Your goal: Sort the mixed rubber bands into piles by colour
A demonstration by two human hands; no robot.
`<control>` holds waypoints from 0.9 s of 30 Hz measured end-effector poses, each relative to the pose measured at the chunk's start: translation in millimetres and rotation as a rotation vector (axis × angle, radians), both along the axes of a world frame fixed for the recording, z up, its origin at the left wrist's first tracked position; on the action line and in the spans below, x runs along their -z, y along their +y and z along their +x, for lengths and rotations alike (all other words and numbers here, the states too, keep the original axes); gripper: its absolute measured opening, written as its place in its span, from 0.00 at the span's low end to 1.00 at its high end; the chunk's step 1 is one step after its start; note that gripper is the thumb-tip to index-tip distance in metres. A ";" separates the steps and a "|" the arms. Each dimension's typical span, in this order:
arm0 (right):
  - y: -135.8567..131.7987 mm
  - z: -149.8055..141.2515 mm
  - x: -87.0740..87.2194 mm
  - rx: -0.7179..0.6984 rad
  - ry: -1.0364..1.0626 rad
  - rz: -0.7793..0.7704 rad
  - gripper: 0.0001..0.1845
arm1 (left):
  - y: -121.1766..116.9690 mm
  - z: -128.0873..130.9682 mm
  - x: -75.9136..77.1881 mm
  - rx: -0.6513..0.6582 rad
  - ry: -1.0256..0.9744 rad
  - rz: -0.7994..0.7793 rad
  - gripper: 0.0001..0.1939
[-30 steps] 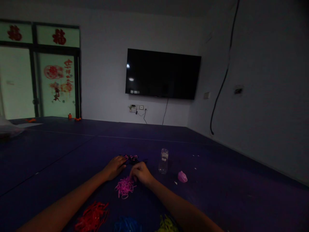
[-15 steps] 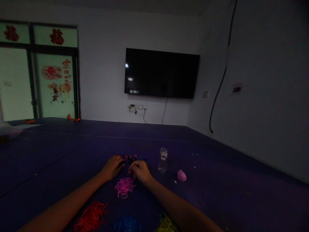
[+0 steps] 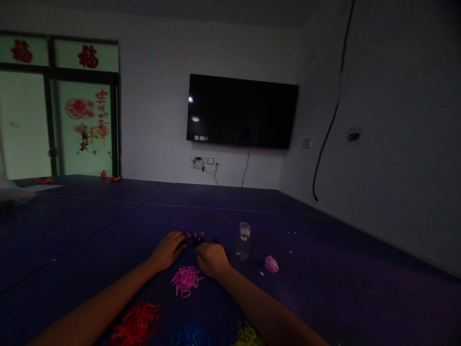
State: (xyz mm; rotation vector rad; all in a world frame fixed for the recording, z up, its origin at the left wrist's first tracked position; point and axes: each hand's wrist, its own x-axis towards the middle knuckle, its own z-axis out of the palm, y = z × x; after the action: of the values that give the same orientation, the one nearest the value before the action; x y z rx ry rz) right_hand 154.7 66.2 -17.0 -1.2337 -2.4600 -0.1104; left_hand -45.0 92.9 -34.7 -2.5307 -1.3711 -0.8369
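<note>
My left hand rests on the purple surface, its thumb apart from the fingers. Its fingertips are beside a small heap of mixed black and pink bands. Just to the right, at the near edge of that heap, is my right hand, its fingers curled in; anything in them is hidden. Between my wrists and a little nearer lies a loose pile of pink bands. Closer to me are piles of red bands, blue bands and yellow bands.
A clear bottle stands upright right of my right hand. Beyond it sits a crumpled pink object, with small white scraps around. A clear plastic bag lies far left. A television hangs on the wall.
My right hand has shifted slightly to the right, and its fingers have curled inward, from loosely bent to closed. My left hand stays almost in place.
</note>
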 end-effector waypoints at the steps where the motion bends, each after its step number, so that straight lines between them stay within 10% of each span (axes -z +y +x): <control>1: -0.7 -0.8 -0.2 -0.015 -0.028 0.003 0.15 | 0.1 -0.2 -0.1 0.041 0.000 0.004 0.13; 27: 14.7 1.5 6.2 0.009 0.059 0.012 0.16 | 22.5 0.2 12.7 0.110 -0.103 0.009 0.16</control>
State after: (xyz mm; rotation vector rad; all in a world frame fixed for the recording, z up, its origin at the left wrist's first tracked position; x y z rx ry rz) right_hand 156.3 81.0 -23.2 -1.2252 -2.4000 -0.0894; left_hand -44.7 115.4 -47.4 -2.6101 -1.2616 -1.0035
